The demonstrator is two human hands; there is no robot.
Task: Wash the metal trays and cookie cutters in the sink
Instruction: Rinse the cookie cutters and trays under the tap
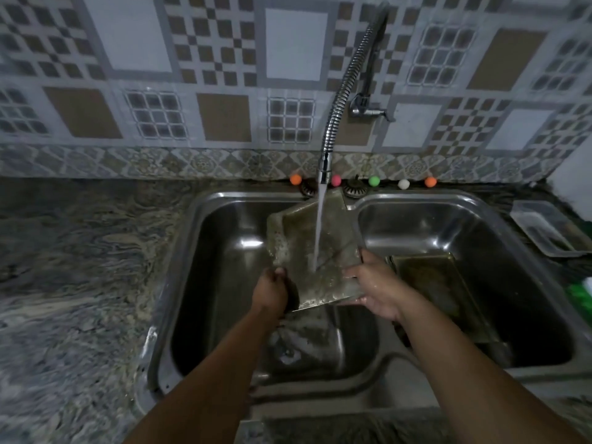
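Note:
A stained rectangular metal tray (298,238) is held tilted over the left basin of the double steel sink (205,238). Water from the flexible tap (333,123) runs down onto its face. My left hand (270,291) grips the tray's near left corner. My right hand (374,288) holds its near right edge, thumb on top. A second metal tray (439,283) leans in the right basin, partly behind my right forearm. No cookie cutters can be made out.
Two drain strainers (354,189) and several small coloured balls (373,181) line the sink's back ledge. A clear plastic container (544,232) and something green (581,294) sit on the right counter. Marbled stone counter (80,267) spreads to the left.

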